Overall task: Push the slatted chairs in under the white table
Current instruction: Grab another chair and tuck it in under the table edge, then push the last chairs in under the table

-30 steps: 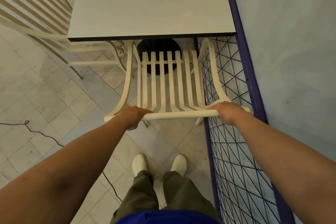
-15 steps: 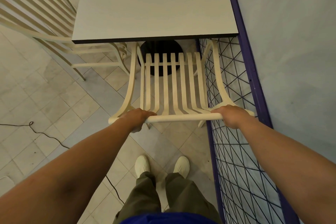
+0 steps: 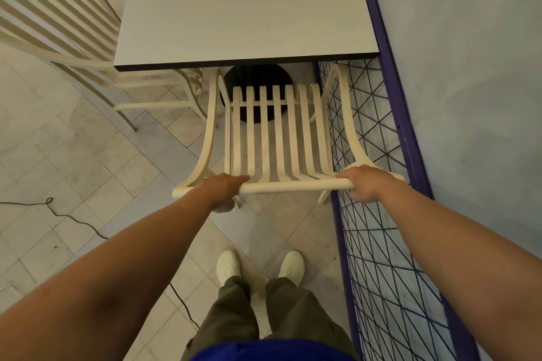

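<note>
Hemming the slatted chair [image 3: 275, 138] in: purple wire fence [image 3: 381, 243] at 3 o'clock, second chair [image 3: 58, 23] at 10, black table base [image 3: 258, 79] at 12. Both the left hand [image 3: 223, 187] and right hand [image 3: 363, 183] are wrapped round its top rail, front end tucked under the white table [image 3: 234, 17].

Before you the chair [image 3: 275, 138] stands partly under the worktop [image 3: 243, 14]; another chair [image 3: 58, 29] on its left, fence [image 3: 381, 214] right.

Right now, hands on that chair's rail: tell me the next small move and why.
Probably push the slatted chair straight forward a little: left hand and right hand grip its top rail, yet most of its slats lie outside the white table. Steer clear of the wire mesh panel.
</note>
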### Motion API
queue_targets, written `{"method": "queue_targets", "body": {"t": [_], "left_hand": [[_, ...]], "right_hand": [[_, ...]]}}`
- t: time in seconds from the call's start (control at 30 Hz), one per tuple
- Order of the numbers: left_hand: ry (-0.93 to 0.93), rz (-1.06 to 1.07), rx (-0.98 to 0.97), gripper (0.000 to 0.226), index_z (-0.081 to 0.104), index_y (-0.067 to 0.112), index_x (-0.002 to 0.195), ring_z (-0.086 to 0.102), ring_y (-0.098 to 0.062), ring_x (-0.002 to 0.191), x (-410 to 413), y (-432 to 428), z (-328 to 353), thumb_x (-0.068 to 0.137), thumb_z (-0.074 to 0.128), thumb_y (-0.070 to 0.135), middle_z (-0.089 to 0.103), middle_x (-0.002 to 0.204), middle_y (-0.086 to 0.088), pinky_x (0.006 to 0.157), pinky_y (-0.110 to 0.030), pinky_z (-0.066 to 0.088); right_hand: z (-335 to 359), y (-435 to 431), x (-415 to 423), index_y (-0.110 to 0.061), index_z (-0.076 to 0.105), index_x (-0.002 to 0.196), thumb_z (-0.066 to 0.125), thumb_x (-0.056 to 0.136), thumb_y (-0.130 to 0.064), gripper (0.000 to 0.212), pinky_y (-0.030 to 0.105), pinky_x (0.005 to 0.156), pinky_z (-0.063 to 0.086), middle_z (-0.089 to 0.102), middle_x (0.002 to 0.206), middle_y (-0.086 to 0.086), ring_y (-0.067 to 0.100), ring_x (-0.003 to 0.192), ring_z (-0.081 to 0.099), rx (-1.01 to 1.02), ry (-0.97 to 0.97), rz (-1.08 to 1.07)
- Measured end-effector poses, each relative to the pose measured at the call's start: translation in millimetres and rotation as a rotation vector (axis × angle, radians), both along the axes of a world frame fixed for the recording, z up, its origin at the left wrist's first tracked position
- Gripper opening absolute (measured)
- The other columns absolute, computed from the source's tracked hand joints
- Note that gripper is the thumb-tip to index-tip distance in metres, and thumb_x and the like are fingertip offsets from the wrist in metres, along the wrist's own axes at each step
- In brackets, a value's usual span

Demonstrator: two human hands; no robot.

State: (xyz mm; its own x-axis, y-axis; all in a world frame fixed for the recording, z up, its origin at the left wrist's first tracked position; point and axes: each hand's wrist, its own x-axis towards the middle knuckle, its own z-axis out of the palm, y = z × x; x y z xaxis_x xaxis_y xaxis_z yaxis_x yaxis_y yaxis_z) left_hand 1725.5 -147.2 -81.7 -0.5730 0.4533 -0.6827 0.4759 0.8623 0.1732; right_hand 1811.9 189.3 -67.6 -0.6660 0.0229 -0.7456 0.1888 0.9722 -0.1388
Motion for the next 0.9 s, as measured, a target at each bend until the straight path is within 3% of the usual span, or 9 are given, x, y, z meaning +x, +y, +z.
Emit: {"method": "queue_targets", "body": {"t": [0.1,0.17,0.3,0.47,0.73,0.9], "left_hand": [[0.026,-0.013,0.000,0.073,0.027,0.036,0.153,0.057,-0.025,0.117,12.2,22.3,17.3,0.091,0.065,0.041,0.055,0.137,-0.001,0.099,-0.044,0.049],[0.037,-0.010,0.029,0.073,0.028,0.034,0.153,0.055,-0.025,0.120,20.8,34.4,28.0,0.091,0.062,0.048,0.053,0.139,-0.001,0.101,-0.044,0.047],[0.049,0.027,0.052,0.070,0.034,0.032,0.151,0.054,-0.025,0.121,30.5,37.2,49.7,0.090,0.061,0.050,0.052,0.141,-0.002,0.102,-0.046,0.046],[0.086,0.099,0.067,0.070,0.037,0.029,0.150,0.050,-0.024,0.128,46.1,13.2,71.2,0.089,0.064,0.049,0.049,0.146,-0.001,0.106,-0.047,0.044],[0.071,0.260,0.060,0.071,0.031,0.029,0.153,0.042,-0.027,0.138,93.0,-48.3,60.3,0.092,0.058,0.054,0.042,0.154,-0.003,0.107,-0.044,0.040],[0.020,0.373,0.064,0.069,0.032,0.028,0.153,0.043,-0.027,0.137,113.6,-87.4,44.7,0.094,0.057,0.052,0.043,0.153,-0.003,0.108,-0.044,0.040]], "right_hand": [[15.2,-19.6,-0.5,-0.032,0.043,0.146,0.066,0.088,-0.029,0.063,0.035,0.085,0.051,0.061,0.117,0.001,0.018,0.093,0.059,-0.056,0.037,-0.023],[27.5,-36.4,-2.3,-0.031,0.042,0.147,0.065,0.089,-0.037,0.062,0.035,0.086,0.050,0.061,0.120,0.002,0.017,0.093,0.058,-0.076,0.057,0.005],[50.5,-70.2,-9.9,-0.026,0.048,0.144,0.062,0.090,-0.047,0.060,0.037,0.091,0.049,0.058,0.128,0.005,0.022,0.105,0.058,-0.120,0.079,0.066],[67.9,-114.4,-9.2,-0.024,0.042,0.148,0.061,0.090,-0.051,0.067,0.037,0.094,0.044,0.049,0.141,0.008,0.027,0.120,0.053,-0.126,0.098,0.149],[68.4,-194.7,7.8,-0.021,0.056,0.137,0.057,0.091,-0.051,0.055,0.038,0.092,0.048,0.061,0.131,0.007,0.027,0.116,0.057,-0.179,0.270,0.307],[49.1,-248.0,16.1,-0.018,0.052,0.141,0.059,0.090,-0.053,0.063,0.040,0.100,0.046,0.056,0.140,0.007,0.027,0.124,0.055,-0.218,0.135,0.337]]}}
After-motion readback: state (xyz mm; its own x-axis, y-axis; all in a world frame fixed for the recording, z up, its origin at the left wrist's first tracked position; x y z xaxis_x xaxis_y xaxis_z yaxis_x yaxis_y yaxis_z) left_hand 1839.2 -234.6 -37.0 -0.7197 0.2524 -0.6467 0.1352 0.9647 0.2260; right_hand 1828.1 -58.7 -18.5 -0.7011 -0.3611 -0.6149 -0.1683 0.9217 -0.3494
